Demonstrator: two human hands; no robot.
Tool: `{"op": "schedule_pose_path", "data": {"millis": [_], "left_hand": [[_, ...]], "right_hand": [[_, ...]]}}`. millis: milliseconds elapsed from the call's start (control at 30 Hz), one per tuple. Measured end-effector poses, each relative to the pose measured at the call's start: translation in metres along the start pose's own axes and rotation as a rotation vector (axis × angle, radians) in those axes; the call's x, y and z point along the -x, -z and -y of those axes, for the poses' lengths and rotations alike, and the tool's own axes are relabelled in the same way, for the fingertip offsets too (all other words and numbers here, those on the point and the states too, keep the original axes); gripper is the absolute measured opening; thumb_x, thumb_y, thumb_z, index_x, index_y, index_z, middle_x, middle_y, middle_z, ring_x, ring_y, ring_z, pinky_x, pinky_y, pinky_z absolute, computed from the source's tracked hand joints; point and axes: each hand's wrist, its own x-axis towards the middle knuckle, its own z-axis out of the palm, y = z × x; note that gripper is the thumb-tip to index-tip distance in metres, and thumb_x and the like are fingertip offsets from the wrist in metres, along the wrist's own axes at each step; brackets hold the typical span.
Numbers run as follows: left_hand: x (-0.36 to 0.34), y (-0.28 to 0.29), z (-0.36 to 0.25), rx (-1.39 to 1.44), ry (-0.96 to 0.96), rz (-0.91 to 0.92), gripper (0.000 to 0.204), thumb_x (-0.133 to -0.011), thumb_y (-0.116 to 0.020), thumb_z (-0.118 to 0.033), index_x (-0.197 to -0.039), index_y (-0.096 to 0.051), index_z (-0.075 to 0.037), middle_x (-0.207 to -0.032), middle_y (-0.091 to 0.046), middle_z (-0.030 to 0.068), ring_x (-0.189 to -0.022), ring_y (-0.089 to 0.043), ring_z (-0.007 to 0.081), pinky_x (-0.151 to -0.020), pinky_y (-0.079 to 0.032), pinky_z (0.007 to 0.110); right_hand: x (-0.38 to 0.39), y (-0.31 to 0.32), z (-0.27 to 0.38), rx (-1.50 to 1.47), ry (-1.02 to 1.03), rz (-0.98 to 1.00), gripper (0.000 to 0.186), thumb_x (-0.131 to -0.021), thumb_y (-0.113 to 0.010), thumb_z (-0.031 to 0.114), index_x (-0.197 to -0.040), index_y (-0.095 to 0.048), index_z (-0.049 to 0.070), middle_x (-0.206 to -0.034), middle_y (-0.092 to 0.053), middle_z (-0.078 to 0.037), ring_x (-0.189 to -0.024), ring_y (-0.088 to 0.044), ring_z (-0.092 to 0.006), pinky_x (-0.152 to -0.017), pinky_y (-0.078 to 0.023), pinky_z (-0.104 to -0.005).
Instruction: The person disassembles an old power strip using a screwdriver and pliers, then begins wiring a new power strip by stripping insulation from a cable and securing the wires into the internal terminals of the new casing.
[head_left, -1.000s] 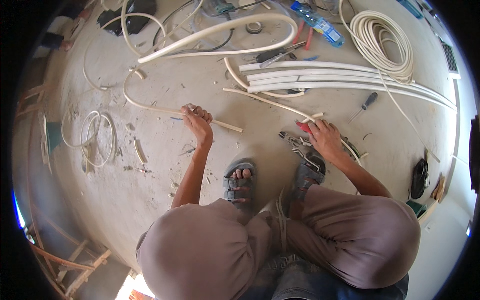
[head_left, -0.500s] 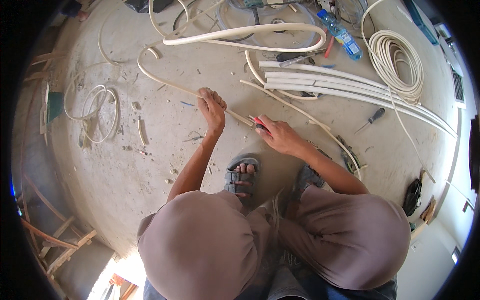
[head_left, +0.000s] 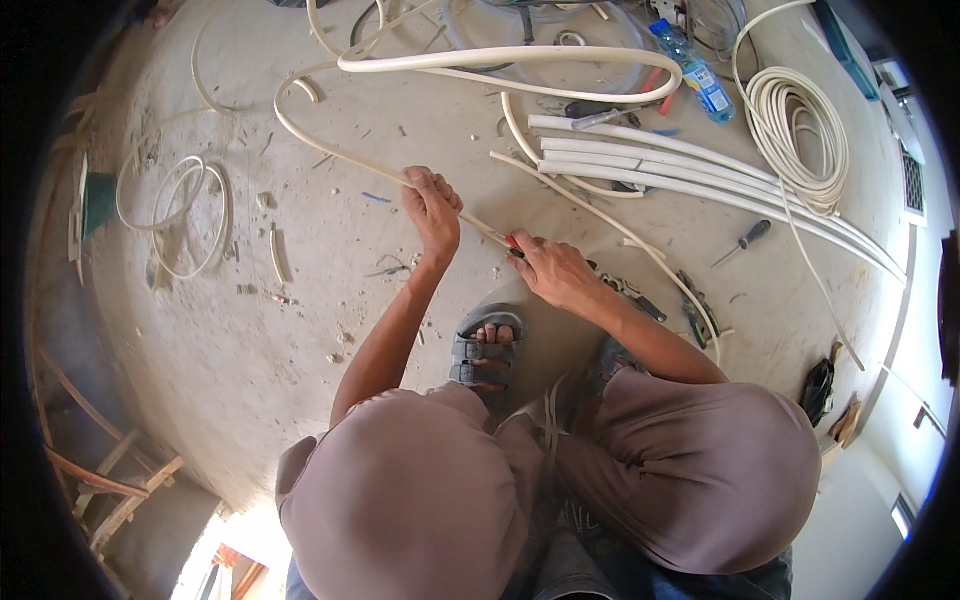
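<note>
My left hand point(head_left: 433, 212) is closed around a cream cable or thin pipe point(head_left: 345, 155), which loops away to the far left. The cable's end runs down and right from my fist to my right hand point(head_left: 555, 272). That hand is closed on a small red-and-black hand tool point(head_left: 514, 244), mostly hidden by the fingers. The tool's tip meets the cable end; its exact kind does not show. Both hands are above the concrete floor, beyond my sandalled foot point(head_left: 486, 350).
White pipes point(head_left: 660, 160) lie at the right, near a coiled cream cable point(head_left: 800, 140), a blue bottle point(head_left: 693, 72) and a screwdriver point(head_left: 742, 243). Looped cable point(head_left: 215, 225) and scraps lie left. Black-handled tools point(head_left: 695, 308) rest beside my right forearm.
My right hand has turned a little and covers more of the red-and-black tool. My left hand keeps its grip on the cable. The view has shifted slightly.
</note>
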Motion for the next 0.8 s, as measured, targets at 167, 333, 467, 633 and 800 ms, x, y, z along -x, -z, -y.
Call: {"op": "schedule_pose_path", "data": {"millis": [167, 333, 467, 633, 800], "left_hand": [[0.001, -0.002, -0.001, -0.017, -0.012, 0.01, 0.035, -0.107, -0.038, -0.043, -0.091, -0.037, -0.012, -0.06, -0.03, -0.0042, -0.049, -0.026, 0.0059, -0.044, -0.027, 0.024], [0.003, -0.005, -0.003, -0.057, -0.048, 0.02, 0.039, -0.106, -0.038, -0.047, -0.088, -0.033, -0.013, -0.062, -0.029, -0.0039, -0.051, -0.025, 0.0056, -0.045, -0.024, 0.025], [0.003, -0.006, -0.004, -0.04, -0.036, 0.015, 0.039, -0.106, -0.038, -0.048, -0.087, -0.034, -0.013, -0.062, -0.03, -0.0036, -0.05, -0.025, 0.0057, -0.045, -0.025, 0.025], [0.004, -0.008, -0.005, -0.041, -0.036, 0.01, 0.039, -0.106, -0.038, -0.047, -0.087, -0.034, -0.013, -0.061, -0.03, -0.0038, -0.05, -0.025, 0.0059, -0.045, -0.025, 0.025], [0.007, -0.011, -0.005, 0.001, -0.054, -0.014, 0.037, -0.107, -0.039, -0.044, -0.089, -0.035, -0.012, -0.06, -0.03, -0.0042, -0.049, -0.026, 0.0059, -0.044, -0.025, 0.025]], "right_hand": [[-0.005, 0.001, 0.004, -0.013, -0.006, -0.016, 0.03, -0.098, -0.055, 0.025, -0.116, -0.045, 0.004, -0.08, -0.068, -0.023, -0.072, -0.067, -0.0433, -0.063, -0.054, -0.0515], [-0.009, 0.008, 0.009, 0.023, -0.038, 0.012, 0.03, -0.098, -0.056, 0.027, -0.114, -0.048, 0.003, -0.079, -0.068, -0.023, -0.073, -0.067, -0.0431, -0.063, -0.055, -0.0513], [-0.01, 0.007, 0.009, 0.007, -0.032, 0.009, 0.029, -0.098, -0.057, 0.027, -0.112, -0.05, 0.002, -0.078, -0.068, -0.023, -0.072, -0.068, -0.0429, -0.063, -0.055, -0.0511], [-0.012, 0.009, 0.011, 0.013, -0.06, 0.03, 0.028, -0.098, -0.056, 0.027, -0.11, -0.051, 0.002, -0.076, -0.067, -0.023, -0.072, -0.067, -0.0434, -0.063, -0.055, -0.0519], [-0.012, 0.013, 0.02, 0.05, -0.154, 0.106, 0.028, -0.098, -0.057, 0.027, -0.108, -0.05, 0.002, -0.077, -0.067, -0.024, -0.074, -0.067, -0.045, -0.065, -0.054, -0.0524]]}}
